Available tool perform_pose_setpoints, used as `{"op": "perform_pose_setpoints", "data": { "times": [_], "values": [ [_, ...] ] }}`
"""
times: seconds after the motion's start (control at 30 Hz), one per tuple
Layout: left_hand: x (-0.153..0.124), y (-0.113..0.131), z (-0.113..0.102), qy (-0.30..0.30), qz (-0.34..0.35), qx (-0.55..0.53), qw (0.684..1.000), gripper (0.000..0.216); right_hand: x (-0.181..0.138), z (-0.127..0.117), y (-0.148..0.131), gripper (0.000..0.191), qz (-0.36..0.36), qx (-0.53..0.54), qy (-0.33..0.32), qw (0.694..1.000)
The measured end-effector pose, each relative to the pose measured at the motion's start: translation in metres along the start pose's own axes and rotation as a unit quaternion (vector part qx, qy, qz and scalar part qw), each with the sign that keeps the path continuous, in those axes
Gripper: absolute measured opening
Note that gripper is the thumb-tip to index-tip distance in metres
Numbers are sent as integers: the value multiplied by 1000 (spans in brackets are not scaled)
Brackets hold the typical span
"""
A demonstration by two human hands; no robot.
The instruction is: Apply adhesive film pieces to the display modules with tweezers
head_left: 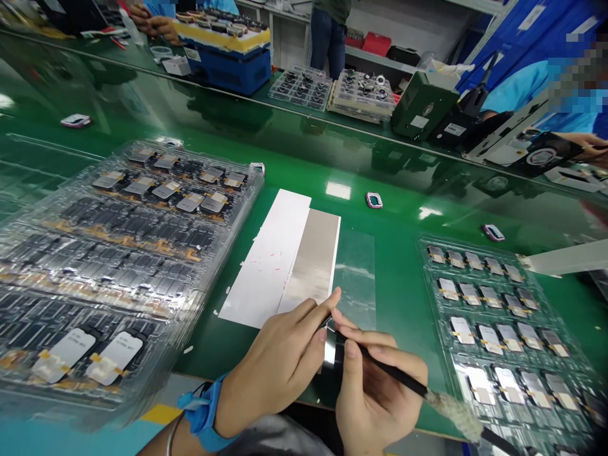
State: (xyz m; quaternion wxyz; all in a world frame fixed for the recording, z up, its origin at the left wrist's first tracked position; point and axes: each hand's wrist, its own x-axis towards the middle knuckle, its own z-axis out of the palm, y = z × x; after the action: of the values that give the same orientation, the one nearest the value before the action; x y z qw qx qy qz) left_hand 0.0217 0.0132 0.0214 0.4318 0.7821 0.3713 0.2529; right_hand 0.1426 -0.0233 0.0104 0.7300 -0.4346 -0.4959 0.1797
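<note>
My right hand (380, 386) grips a slim black pen-like tool (396, 373), whose rear part is wrapped in pale tape and slants to the lower right. With fingers bent together, my left hand (285, 354) meets the right fingertips at the tool's front end. A small shiny piece (329, 348) shows between the two hands; its kind is unclear and the left fingers hide part of it. Just beyond the hands lie a white sheet (266, 253) with small red marks, a grey-brown sheet (314, 253) and a clear film (358, 272). A blue wrist strap (209, 408) circles my left wrist.
Stacked clear trays (190, 278) of small screen-like modules stand on the left. Another clear tray (441, 304) of silver-backed modules lies on the right. Small pink-edged parts, such as one frame (373, 200), rest farther back. Co-workers' hands (154, 24) appear beyond a raised shelf.
</note>
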Motion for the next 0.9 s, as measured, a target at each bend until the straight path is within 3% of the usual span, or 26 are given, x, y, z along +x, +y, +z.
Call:
{"op": "perform_pose_setpoints", "data": {
  "times": [0.77, 0.9],
  "values": [
    [-2, 0, 0, 2, 4, 6, 1000, 51, 0, 0, -3, 27, 6, -3, -26, 1000],
    [1, -1, 0, 1, 0, 17, 1000, 49, 0, 0, -4, 27, 4, -1, -1, 1000]
  ]
}}
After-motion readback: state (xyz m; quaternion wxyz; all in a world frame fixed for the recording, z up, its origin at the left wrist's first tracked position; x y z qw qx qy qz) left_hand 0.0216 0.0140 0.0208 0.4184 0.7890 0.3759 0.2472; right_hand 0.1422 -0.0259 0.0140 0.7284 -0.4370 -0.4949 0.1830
